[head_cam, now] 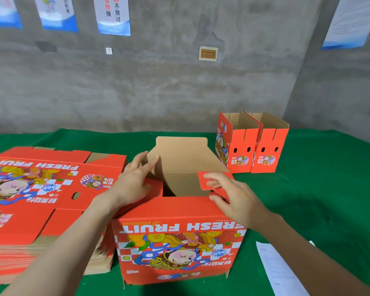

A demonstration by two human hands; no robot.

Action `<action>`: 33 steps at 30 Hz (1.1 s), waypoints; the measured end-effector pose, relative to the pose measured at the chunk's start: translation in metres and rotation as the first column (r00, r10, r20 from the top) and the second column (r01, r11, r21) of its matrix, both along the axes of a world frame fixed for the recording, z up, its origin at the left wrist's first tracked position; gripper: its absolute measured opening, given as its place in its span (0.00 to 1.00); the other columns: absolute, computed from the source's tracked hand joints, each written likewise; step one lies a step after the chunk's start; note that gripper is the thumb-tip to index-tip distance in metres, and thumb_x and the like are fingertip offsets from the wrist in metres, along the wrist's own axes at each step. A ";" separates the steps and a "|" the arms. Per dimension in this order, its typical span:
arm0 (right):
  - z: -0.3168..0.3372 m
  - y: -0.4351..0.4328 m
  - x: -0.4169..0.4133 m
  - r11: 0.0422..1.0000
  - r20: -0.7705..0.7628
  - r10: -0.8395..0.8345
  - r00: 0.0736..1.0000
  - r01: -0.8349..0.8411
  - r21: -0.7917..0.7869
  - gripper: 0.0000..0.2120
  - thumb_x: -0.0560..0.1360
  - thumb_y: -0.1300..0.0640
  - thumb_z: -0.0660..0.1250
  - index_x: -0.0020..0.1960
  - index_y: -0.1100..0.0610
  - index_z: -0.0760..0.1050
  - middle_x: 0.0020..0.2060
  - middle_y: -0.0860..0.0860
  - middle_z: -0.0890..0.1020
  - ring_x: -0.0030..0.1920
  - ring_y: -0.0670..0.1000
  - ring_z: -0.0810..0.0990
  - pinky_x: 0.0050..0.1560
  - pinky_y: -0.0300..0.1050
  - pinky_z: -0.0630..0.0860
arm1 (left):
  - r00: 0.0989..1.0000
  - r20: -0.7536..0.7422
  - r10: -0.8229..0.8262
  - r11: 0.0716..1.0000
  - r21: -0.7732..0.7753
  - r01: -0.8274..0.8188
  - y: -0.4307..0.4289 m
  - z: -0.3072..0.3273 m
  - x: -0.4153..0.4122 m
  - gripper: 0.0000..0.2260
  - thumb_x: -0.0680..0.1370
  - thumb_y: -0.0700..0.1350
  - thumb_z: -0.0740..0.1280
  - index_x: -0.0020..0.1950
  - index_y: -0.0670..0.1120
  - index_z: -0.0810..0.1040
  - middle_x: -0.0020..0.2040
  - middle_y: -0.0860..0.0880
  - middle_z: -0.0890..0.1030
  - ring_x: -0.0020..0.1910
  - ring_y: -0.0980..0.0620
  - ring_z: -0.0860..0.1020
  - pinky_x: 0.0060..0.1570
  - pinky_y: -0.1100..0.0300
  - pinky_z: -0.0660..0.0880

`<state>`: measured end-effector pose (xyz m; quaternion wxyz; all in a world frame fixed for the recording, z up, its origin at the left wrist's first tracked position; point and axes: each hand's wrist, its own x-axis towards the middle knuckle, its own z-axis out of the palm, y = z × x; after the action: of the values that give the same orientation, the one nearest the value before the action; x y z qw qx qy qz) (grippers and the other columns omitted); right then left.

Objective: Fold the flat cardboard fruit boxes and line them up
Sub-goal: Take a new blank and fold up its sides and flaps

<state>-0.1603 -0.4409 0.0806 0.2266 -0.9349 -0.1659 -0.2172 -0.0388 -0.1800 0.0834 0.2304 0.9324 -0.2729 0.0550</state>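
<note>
Standing on the green table cover [320, 189], the half-folded fruit box [179, 248] is open at the top, with its far brown flap [182, 150] raised and its print upside-down from this view.

Left hand [135, 182]: fingers straight and spread, laid on the box's left end flap [156, 189], gripping nothing.

Right hand [233, 197]: fingers curled, pinching the red end flap [212, 180] at the box's right top edge.

Stack of flat boxes [41, 189]: just left of the box.

First folded box [238, 146] and second folded box [269, 146]: side by side, touching, beyond the box to its right.

White paper sheet [280, 272]: right of the box.
</note>
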 end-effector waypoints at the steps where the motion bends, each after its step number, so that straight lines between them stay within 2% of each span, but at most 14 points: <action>1: -0.002 -0.001 0.001 0.999 -0.016 -0.021 1.000 0.021 0.037 0.19 0.75 0.60 0.67 0.64 0.49 0.70 0.50 0.41 0.81 0.52 0.44 0.79 0.54 0.50 0.76 | 0.999 0.027 -0.026 0.998 -0.063 0.028 0.000 0.000 -0.001 0.39 0.71 0.33 0.66 0.77 0.52 0.55 0.76 0.46 0.52 0.74 0.44 0.55 0.72 0.49 0.59; 3: -0.004 -0.002 0.005 0.995 0.004 -0.055 0.998 0.054 0.085 0.12 0.76 0.61 0.66 0.58 0.56 0.75 0.41 0.42 0.81 0.46 0.48 0.81 0.51 0.52 0.77 | 0.994 0.093 -0.051 0.976 -0.205 0.069 0.002 0.000 -0.004 0.40 0.69 0.30 0.69 0.77 0.47 0.57 0.72 0.46 0.60 0.72 0.47 0.61 0.71 0.56 0.59; 5: -0.006 -0.002 0.006 0.988 0.056 -0.106 0.993 0.099 0.120 0.07 0.76 0.64 0.65 0.53 0.58 0.77 0.39 0.46 0.80 0.42 0.48 0.80 0.47 0.51 0.77 | 0.986 0.165 -0.031 0.949 -0.304 0.080 0.004 0.002 -0.008 0.37 0.68 0.29 0.70 0.74 0.44 0.62 0.65 0.49 0.67 0.64 0.52 0.67 0.65 0.64 0.61; 8: -0.008 -0.002 0.007 0.970 0.130 -0.172 0.977 0.145 0.195 0.05 0.75 0.68 0.65 0.49 0.61 0.76 0.41 0.48 0.76 0.41 0.42 0.75 0.45 0.37 0.73 | 0.974 0.226 -0.035 0.929 -0.352 0.115 0.004 0.004 -0.012 0.21 0.68 0.25 0.65 0.55 0.43 0.80 0.49 0.52 0.76 0.48 0.54 0.74 0.53 0.68 0.68; 10: -0.007 -0.002 0.006 0.962 0.105 -0.185 0.977 0.159 0.222 0.06 0.76 0.67 0.64 0.53 0.62 0.75 0.46 0.49 0.75 0.45 0.40 0.74 0.49 0.29 0.67 | 0.991 0.133 -0.026 0.930 -0.360 0.073 0.004 0.003 -0.014 0.18 0.69 0.24 0.61 0.45 0.42 0.84 0.42 0.55 0.76 0.44 0.56 0.75 0.49 0.73 0.68; 12: -0.006 -0.003 0.007 0.967 0.034 -0.175 0.984 0.165 0.196 0.12 0.78 0.63 0.63 0.61 0.61 0.74 0.56 0.51 0.75 0.57 0.44 0.72 0.59 0.32 0.63 | 0.999 0.033 -0.003 0.930 -0.368 0.015 0.002 0.004 -0.014 0.13 0.73 0.29 0.63 0.41 0.42 0.85 0.43 0.53 0.77 0.47 0.55 0.75 0.47 0.74 0.66; 14: -0.004 -0.004 0.009 0.968 -0.107 -0.176 0.979 0.191 0.161 0.18 0.81 0.56 0.59 0.70 0.57 0.68 0.68 0.52 0.70 0.70 0.48 0.63 0.68 0.35 0.54 | 0.999 -0.036 -0.038 0.931 -0.365 0.022 0.001 0.005 -0.015 0.05 0.73 0.37 0.71 0.38 0.40 0.83 0.45 0.50 0.77 0.49 0.55 0.75 0.45 0.70 0.65; 16: -0.001 -0.006 0.013 0.964 -0.274 -0.187 0.943 0.230 0.134 0.21 0.82 0.52 0.56 0.74 0.52 0.62 0.75 0.51 0.61 0.76 0.49 0.52 0.72 0.40 0.46 | 0.992 -0.090 -0.085 0.949 -0.310 0.054 0.001 0.006 -0.014 0.07 0.69 0.46 0.76 0.39 0.45 0.80 0.42 0.52 0.77 0.46 0.54 0.75 0.44 0.70 0.66; 17: 0.001 -0.006 0.017 0.963 -0.335 -0.203 0.920 0.250 0.102 0.23 0.81 0.51 0.57 0.75 0.51 0.60 0.76 0.51 0.59 0.77 0.50 0.50 0.73 0.43 0.46 | 0.991 -0.112 -0.076 0.966 -0.256 0.045 0.000 0.007 -0.014 0.10 0.68 0.48 0.77 0.42 0.48 0.78 0.43 0.54 0.77 0.47 0.53 0.75 0.46 0.68 0.68; 19: 0.005 -0.005 0.025 0.958 -0.380 -0.270 0.885 0.287 -0.012 0.27 0.79 0.49 0.60 0.76 0.51 0.58 0.75 0.51 0.60 0.76 0.52 0.52 0.73 0.47 0.50 | 0.986 -0.163 -0.012 0.990 -0.142 -0.011 -0.001 0.008 -0.012 0.20 0.67 0.52 0.77 0.55 0.52 0.76 0.52 0.51 0.78 0.55 0.50 0.74 0.57 0.58 0.70; 21: 0.010 -0.003 0.032 0.939 -0.376 -0.342 0.861 0.330 -0.098 0.31 0.77 0.47 0.64 0.76 0.50 0.57 0.73 0.52 0.62 0.73 0.55 0.54 0.71 0.49 0.56 | 0.982 -0.181 0.048 0.998 -0.041 -0.056 -0.004 0.008 -0.011 0.34 0.67 0.54 0.77 0.69 0.52 0.68 0.64 0.47 0.73 0.64 0.47 0.69 0.66 0.51 0.67; 22: 0.010 -0.001 0.035 0.929 -0.372 -0.369 0.852 0.350 -0.120 0.32 0.75 0.46 0.65 0.76 0.50 0.58 0.71 0.52 0.63 0.72 0.56 0.55 0.70 0.49 0.58 | 0.984 -0.167 0.067 0.998 -0.001 -0.068 -0.005 0.007 -0.010 0.38 0.67 0.55 0.76 0.73 0.52 0.64 0.67 0.46 0.71 0.67 0.45 0.67 0.68 0.49 0.65; 26: 0.008 0.004 0.039 0.909 -0.345 -0.418 0.841 0.386 -0.159 0.32 0.73 0.45 0.67 0.74 0.50 0.61 0.67 0.53 0.64 0.70 0.55 0.56 0.67 0.51 0.62 | 0.991 -0.092 0.098 0.991 0.095 -0.089 -0.009 0.002 -0.009 0.39 0.67 0.58 0.75 0.74 0.52 0.63 0.70 0.46 0.68 0.69 0.43 0.63 0.69 0.50 0.62; 33: 0.004 0.006 0.038 0.889 -0.295 -0.452 0.842 0.400 -0.222 0.31 0.73 0.44 0.67 0.72 0.49 0.62 0.65 0.53 0.64 0.68 0.55 0.57 0.66 0.52 0.64 | 0.992 -0.038 0.120 0.984 0.135 -0.114 -0.011 -0.001 -0.009 0.36 0.66 0.59 0.75 0.71 0.54 0.65 0.66 0.47 0.69 0.65 0.44 0.65 0.65 0.47 0.66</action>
<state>-0.1223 -0.4349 0.0848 0.1257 -0.9858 0.0719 -0.0850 -0.0474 -0.1913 0.0819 0.1707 0.9611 -0.2153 0.0286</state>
